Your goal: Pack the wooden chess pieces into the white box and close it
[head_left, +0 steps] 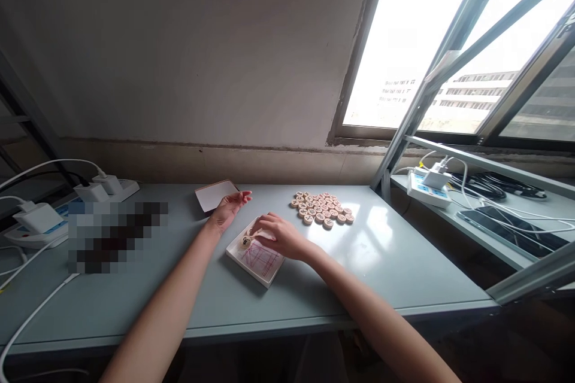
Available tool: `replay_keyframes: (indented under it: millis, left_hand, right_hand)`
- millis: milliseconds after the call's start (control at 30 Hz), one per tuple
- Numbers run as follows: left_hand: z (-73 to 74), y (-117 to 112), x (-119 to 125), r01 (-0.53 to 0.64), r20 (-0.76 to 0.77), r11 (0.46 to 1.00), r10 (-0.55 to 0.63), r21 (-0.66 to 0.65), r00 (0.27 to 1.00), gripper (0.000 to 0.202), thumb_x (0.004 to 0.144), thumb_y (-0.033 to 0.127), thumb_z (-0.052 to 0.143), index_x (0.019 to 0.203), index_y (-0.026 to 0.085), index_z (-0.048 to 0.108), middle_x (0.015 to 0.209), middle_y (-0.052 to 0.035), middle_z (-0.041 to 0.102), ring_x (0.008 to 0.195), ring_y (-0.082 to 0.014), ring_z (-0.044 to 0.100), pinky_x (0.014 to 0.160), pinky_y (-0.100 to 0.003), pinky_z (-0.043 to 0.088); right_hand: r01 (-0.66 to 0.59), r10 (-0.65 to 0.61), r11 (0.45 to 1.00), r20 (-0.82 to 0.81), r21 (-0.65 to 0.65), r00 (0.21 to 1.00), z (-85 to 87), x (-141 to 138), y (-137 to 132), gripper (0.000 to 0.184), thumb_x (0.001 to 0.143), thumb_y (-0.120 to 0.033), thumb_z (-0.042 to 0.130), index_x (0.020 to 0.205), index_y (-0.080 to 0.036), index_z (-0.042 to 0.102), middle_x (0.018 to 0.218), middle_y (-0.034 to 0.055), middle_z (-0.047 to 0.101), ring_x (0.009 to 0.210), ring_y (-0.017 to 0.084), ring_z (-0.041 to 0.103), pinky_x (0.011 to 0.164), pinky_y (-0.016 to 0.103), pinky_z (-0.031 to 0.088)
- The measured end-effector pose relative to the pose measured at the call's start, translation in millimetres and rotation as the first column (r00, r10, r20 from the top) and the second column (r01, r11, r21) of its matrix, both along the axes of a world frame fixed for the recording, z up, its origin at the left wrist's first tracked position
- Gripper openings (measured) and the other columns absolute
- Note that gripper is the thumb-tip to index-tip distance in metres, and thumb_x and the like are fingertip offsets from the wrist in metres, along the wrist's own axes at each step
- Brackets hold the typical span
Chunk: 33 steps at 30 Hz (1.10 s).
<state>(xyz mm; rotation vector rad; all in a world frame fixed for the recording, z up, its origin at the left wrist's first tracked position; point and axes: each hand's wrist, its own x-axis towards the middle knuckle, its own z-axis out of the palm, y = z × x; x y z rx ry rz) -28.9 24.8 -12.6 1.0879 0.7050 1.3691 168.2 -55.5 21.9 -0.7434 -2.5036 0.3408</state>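
My right hand is over a shallow white box, its fingertips closed on a round wooden Chinese chess piece at the box's left side. Part of another piece shows beside those fingers, mostly hidden. Red lines mark a folded sheet inside the box. My left hand hovers by the box's upper left, palm turned up, fingers loosely curled and nothing visible in them. Behind it lies the box lid, its white inside facing up. Several more Chinese chess pieces lie flat in a cluster to the right.
Power strips with white chargers and cables run along the left of the grey-green desk. A pixelated patch covers something there. At right, beyond a metal frame, a lower shelf holds another power strip, cables and a dark flat device.
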Motion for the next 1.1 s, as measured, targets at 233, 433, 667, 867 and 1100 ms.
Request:
replay_keyframes:
  millis: [233,433,667,867,1100]
  left_hand:
    - [-3.2,-2.8,0.4,0.104,0.030,0.992,-0.106,0.069,0.994,0.011,0.065,0.025,0.075,0.068,0.017,0.068,0.098,-0.0038,0.069,0.109,-0.0220,0.056,0.107,-0.037,0.028]
    - [-3.2,-2.7,1.3,0.118,-0.007,0.990,-0.118,0.077,0.993,0.011,0.066,0.025,0.074,0.069,0.018,0.068,0.101,-0.0054,0.069,0.114,-0.0241,0.053,0.108,-0.039,0.026]
    - [-4.2,2.0,3.5,0.057,0.019,0.997,-0.058,0.045,0.998,0.023,0.063,0.027,0.076,0.084,0.019,0.071,0.072,0.0002,0.069,0.109,-0.0217,0.057,0.109,-0.037,0.023]
    - [-2.6,1.0,3.6,-0.005,0.043,1.000,0.004,0.026,0.999,0.026,0.058,0.031,0.079,0.079,0.018,0.071,0.085,-0.0029,0.072,0.101,-0.0204,0.061,0.108,-0.038,0.027]
    - [-2.2,0.9,4.3,0.008,0.007,1.000,-0.008,0.029,1.000,0.022,0.062,0.031,0.077,0.078,0.017,0.071,0.088,-0.0043,0.072,0.098,-0.0212,0.062,0.107,-0.040,0.028]
  right_hand:
    - [-0.111,0.102,0.992,0.137,0.062,0.985,-4.5,-1.9,-1.4,0.022,0.087,-0.026,0.052,0.106,-0.022,0.063,0.107,0.0036,0.062,0.099,0.016,0.052,0.080,0.027,0.043]
    - [-0.137,0.133,0.990,0.090,0.036,0.987,-1.9,-1.9,-3.7,0.015,0.084,-0.031,0.057,0.089,-0.019,0.065,0.091,0.0020,0.066,0.086,0.014,0.057,0.076,0.026,0.042]
    - [-0.094,0.094,0.996,0.047,-0.014,0.994,5.4,4.4,-1.4,0.018,0.083,-0.030,0.059,0.097,-0.021,0.064,0.089,0.0016,0.064,0.074,0.011,0.057,0.069,0.023,0.042]
    - [0.204,-0.206,0.978,-0.038,-0.036,0.978,19.8,48.4,21.8,0.021,0.085,-0.033,0.055,0.101,-0.024,0.065,0.096,0.0026,0.064,0.077,0.012,0.058,0.071,0.024,0.044]
    - [0.361,-0.354,0.933,0.236,0.017,0.905,12.4,76.6,34.2,0.015,0.081,-0.028,0.057,0.091,-0.022,0.068,0.091,0.0048,0.065,0.081,0.017,0.059,0.071,0.028,0.043]
